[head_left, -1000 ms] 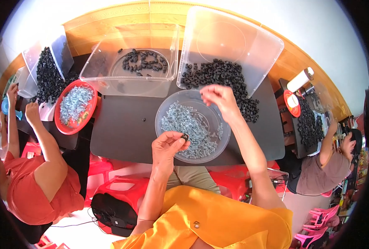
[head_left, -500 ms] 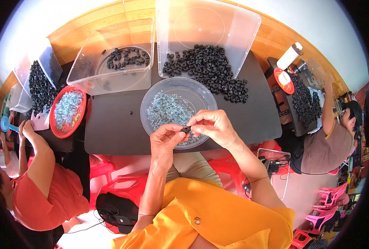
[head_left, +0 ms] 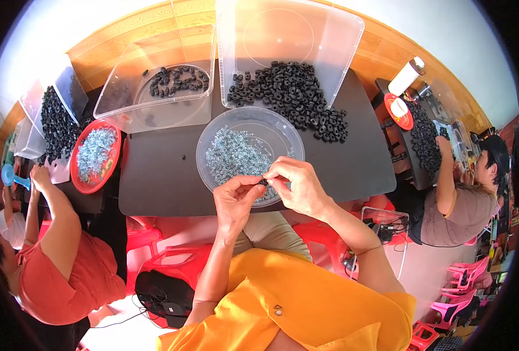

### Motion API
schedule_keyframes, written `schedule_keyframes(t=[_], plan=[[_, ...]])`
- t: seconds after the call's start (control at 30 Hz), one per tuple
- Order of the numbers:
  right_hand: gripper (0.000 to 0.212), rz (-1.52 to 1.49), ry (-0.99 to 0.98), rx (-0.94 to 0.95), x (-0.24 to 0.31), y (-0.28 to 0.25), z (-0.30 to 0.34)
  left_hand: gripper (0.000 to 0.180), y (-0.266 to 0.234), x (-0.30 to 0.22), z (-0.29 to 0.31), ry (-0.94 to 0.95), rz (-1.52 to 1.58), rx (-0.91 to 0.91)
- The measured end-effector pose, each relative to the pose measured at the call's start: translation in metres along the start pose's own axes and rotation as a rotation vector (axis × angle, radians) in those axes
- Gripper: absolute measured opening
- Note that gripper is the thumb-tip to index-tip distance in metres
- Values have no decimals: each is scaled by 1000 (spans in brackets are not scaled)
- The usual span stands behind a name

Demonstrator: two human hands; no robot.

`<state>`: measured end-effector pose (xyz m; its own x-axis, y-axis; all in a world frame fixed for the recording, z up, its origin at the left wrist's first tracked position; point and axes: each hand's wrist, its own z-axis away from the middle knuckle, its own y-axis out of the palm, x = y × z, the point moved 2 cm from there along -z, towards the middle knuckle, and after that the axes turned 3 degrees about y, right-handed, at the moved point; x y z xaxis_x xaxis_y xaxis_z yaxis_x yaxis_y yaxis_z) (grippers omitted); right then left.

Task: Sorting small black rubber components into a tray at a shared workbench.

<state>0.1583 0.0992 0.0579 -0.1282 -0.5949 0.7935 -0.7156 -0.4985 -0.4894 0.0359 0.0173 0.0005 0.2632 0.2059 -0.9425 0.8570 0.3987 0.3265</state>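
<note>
Over the near rim of a clear round bowl (head_left: 298,136), both my hands meet with fingertips close together. My left hand (head_left: 234,202) is closed, its thumb and forefinger pinching a small black plastic part (head_left: 263,182). From the right, my right hand (head_left: 299,184) is closed in a pinch at the top of that part. Whatever sits between its fingertips is too small and covered to make out. Inside the bowl lies a heap of small silvery-blue pieces (head_left: 233,153), which look like tiny springs.
Behind the bowl, black parts (head_left: 291,88) spill from a tipped clear bin (head_left: 344,52) onto the dark table (head_left: 160,175). Another clear bin (head_left: 116,111) holds fewer finished-looking black pieces. One loose black bit (head_left: 183,157) lies left. People work at both sides, near a red tray (head_left: 117,153).
My right fingers have curled in closer over the black part, which is now more covered. At the right, the other person's arm has come down toward their black parts.
</note>
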Motion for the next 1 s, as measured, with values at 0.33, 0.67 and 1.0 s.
schedule_keyframes(t=[0.33,0.67,1.0], plan=[[22,344,-153,-127,4,13,-2,8,10,8,-7,102,38,-144],[36,446,-285,-141,-2,24,1,7,2,12,-14,22,86,-173],[40,534,-355,-132,-6,24,2,6,-5,1,-27,-92,20,-25]])
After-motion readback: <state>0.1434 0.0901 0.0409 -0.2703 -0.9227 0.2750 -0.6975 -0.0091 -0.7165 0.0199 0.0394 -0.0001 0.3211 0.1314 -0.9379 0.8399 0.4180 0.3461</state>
